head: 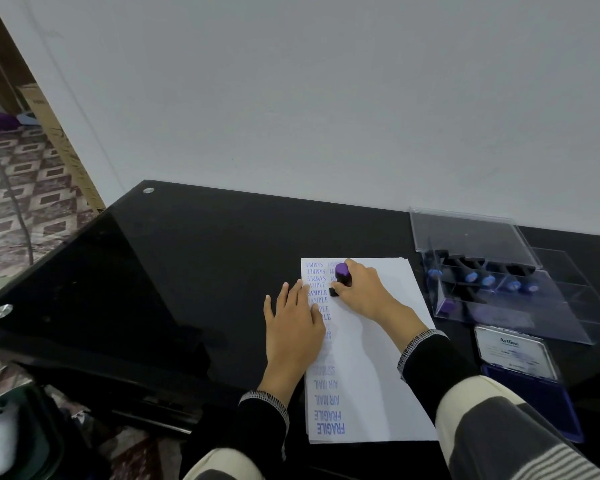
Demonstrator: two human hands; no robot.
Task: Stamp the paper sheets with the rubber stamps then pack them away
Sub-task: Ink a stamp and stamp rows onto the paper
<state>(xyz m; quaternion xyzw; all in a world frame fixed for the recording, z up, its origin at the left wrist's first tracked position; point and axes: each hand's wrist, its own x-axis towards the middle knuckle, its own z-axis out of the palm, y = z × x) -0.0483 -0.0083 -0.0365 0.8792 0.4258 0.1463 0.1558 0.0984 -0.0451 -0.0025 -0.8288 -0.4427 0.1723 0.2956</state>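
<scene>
Head cam | R hand [361, 289] grips purple stamp [342, 274], pressing paper [368, 375] at 12 o'clock | L hand [293, 323] flat, fingers straight, on sheet edge at 9

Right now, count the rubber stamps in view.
6: one stamp gripped by the right hand on the paper; five in the clear case, a sixth purple one there possibly.
</scene>
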